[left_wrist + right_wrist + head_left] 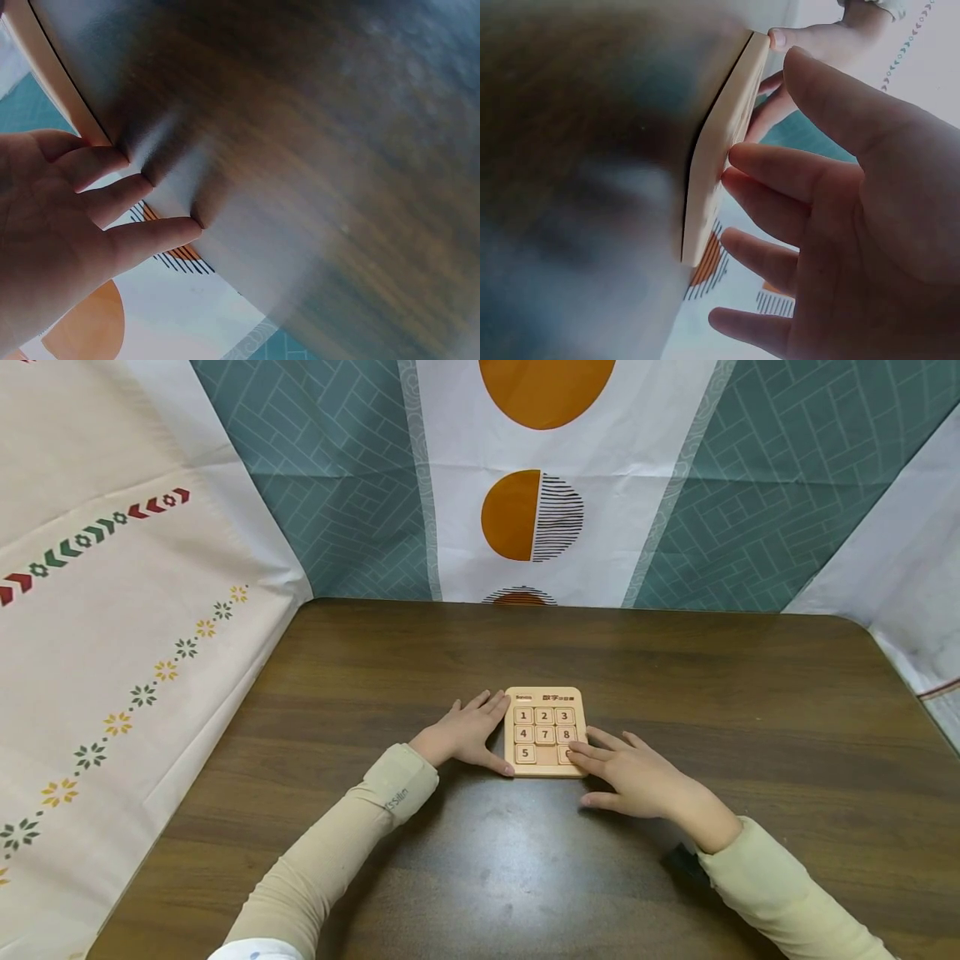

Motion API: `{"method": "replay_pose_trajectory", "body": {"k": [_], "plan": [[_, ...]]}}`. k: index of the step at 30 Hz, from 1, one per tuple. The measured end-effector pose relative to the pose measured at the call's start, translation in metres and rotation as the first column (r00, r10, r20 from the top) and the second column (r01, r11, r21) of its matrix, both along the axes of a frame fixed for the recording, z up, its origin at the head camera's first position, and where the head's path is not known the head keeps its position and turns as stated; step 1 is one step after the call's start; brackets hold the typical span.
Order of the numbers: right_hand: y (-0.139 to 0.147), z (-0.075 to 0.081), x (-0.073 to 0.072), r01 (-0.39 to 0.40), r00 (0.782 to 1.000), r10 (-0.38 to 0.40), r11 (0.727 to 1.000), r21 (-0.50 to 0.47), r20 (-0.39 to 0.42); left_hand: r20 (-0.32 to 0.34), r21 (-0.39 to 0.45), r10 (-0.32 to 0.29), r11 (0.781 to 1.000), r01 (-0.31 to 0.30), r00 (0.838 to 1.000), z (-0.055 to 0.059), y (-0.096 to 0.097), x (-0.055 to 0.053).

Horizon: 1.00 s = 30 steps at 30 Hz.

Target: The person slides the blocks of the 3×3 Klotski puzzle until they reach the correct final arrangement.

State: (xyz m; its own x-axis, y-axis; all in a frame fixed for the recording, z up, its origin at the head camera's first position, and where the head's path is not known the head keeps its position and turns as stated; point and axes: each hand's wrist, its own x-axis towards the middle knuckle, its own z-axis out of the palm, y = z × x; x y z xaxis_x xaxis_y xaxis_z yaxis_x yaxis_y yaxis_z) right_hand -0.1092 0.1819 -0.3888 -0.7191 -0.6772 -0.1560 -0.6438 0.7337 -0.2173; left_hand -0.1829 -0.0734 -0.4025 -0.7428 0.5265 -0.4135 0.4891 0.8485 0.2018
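Note:
A light wooden number sliding puzzle (545,768) lies flat on the table. Its top rows read 1, 2, 3 and 4, 7, 8. In the bottom row, tile 5 sits at the left, a gap in the middle, and a partly covered tile at the right. My left hand (472,732) steadies the left side, thumb at the lower corner and fingers spread toward the upper one. From the right, two extended fingertips of my right hand (637,774) touch the bottom right tile. In the right wrist view the puzzle (724,157) shows edge-on beside the right hand's fingers.
The dark wooden table (375,643) extends around the puzzle on all sides. Behind it hangs a teal and white cloth (360,485) with orange circles. A cream patterned cloth (112,635) borders the left side. Beige sleeves (330,852) cover both forearms.

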Motion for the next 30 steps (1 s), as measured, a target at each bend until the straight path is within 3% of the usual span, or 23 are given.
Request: {"method": "replay_pose_trajectory", "body": {"k": [18, 30], "plan": [[-0.009, -0.003, 0.004, -0.006, 0.999, 0.006, 1.000, -0.002, -0.038, -0.014, 0.013, -0.006, 1.000, 0.006, 1.000, -0.003, -0.001, -0.001], [-0.023, 0.000, 0.006, 0.003, 0.998, 0.000, 0.999, 0.053, -0.064, -0.016, 0.010, 0.006, 1.000, -0.006, 1.000, -0.001, 0.000, 0.000]]}}
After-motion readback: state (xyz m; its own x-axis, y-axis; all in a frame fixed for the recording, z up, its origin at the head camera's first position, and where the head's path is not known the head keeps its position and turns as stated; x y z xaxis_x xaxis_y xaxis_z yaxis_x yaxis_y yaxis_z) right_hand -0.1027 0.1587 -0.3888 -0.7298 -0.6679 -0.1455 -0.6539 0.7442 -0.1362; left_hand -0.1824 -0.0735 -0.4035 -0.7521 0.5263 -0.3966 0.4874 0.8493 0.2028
